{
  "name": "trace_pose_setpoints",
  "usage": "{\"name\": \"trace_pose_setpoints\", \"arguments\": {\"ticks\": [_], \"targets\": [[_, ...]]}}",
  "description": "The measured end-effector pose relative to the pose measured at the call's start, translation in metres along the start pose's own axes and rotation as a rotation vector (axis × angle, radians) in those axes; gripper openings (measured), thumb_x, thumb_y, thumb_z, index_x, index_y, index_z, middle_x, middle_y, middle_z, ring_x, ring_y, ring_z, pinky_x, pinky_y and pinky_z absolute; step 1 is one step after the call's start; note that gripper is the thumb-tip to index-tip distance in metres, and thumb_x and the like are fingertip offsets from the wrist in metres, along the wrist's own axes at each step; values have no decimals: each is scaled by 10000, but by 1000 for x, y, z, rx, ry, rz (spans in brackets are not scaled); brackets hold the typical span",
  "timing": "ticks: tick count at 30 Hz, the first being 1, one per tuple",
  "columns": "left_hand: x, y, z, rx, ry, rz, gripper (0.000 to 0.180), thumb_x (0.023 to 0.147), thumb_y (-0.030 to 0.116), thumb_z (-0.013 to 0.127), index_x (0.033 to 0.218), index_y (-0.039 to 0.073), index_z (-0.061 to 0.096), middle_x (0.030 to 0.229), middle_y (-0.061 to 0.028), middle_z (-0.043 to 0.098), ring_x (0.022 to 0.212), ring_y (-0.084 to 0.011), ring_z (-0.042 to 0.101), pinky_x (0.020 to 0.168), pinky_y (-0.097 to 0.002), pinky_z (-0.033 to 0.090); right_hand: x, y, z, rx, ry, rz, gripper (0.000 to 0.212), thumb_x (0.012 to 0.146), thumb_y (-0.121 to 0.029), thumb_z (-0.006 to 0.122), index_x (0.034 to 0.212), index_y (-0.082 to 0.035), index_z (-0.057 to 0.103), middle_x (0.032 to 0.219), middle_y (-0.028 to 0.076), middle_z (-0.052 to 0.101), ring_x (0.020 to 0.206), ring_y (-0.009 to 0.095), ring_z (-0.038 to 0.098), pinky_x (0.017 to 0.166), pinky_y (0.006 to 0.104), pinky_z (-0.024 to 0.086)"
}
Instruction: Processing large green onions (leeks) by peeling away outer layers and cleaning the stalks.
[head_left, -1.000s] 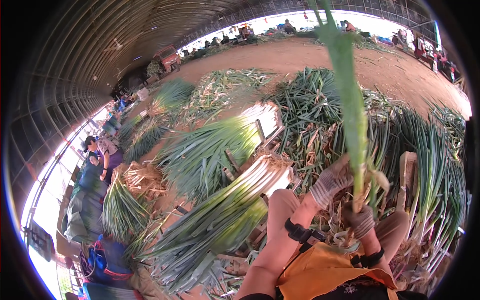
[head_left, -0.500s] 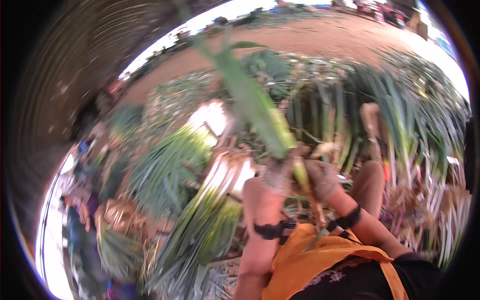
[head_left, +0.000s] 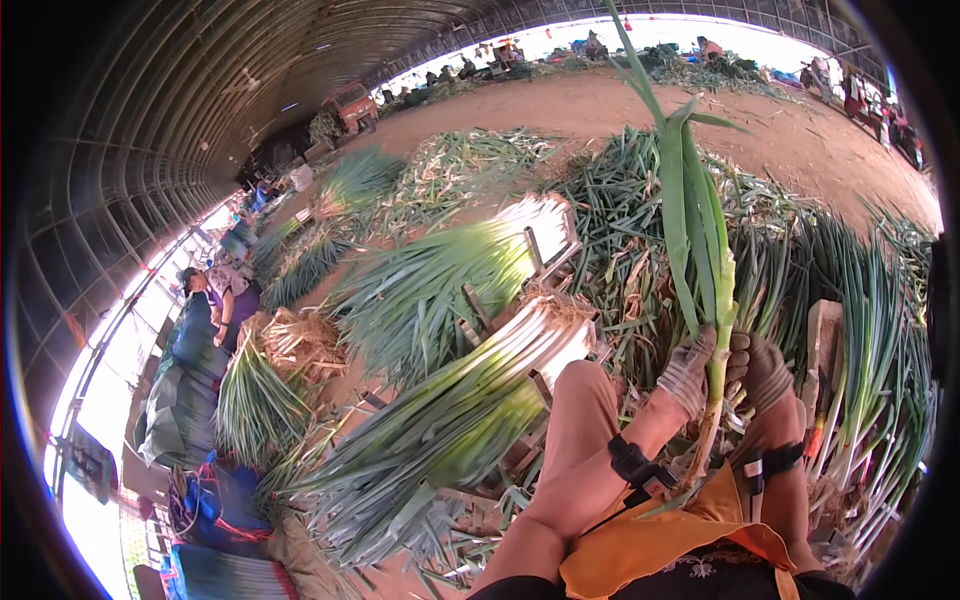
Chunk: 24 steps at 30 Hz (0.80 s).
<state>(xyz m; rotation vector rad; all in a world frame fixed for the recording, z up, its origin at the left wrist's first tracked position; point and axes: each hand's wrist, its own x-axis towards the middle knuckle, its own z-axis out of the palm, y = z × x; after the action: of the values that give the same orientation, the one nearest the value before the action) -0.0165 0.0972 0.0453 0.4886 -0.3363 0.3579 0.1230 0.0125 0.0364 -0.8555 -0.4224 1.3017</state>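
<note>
You sit under a dark arched ribbed roof (head_left: 200,110) curving across the upper left. A bare dirt floor (head_left: 600,105) runs along the top, daylight pouring through the open far end (head_left: 700,30).

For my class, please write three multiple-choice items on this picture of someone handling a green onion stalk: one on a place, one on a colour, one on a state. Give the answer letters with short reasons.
1. Where does the stack of trimmed onions lie from the gloved hands?
A. To their left
B. To their right
C. Behind the person

2. What colour is the apron on the person's lap?
A. Blue
B. Orange
C. White

3. How is the onion stalk held?
A. Lying flat on the ground
B. Upright in both hands
C. Pinched in one hand only

Answers: 1 A, the stack fills the picture left of the hands. 2 B, orange cloth covers the lap. 3 B, the left hand and right hand both close around its base, leaves pointing up.
</note>
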Motion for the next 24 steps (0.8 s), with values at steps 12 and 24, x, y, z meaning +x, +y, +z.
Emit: {"name": "trace_pose_setpoints", "arguments": {"ticks": [12, 24], "targets": [[-25, -73, -165, 509, 528, 181, 325, 869, 313, 497, 1090, 77, 525, 915, -77, 595, 797, -235, 572, 712, -351, 452, 13, -27, 76, -670, 249, -442, 222, 781, -106, 634, 927, 58, 599, 727, 63, 611, 618, 112, 565, 569, 258, 478], [7, 16, -31, 1099, 474, -78, 394, 833, 150, 566, 1195, 33, 462, 967, -131, 620, 877, -209, 596, 714, -314, 476, 27, -29, 67, -1043, 463, -440, 226, 734, -169, 648, 851, 25, 640, 656, 58, 616, 560, 96, 527, 525, 268, 441]]}}
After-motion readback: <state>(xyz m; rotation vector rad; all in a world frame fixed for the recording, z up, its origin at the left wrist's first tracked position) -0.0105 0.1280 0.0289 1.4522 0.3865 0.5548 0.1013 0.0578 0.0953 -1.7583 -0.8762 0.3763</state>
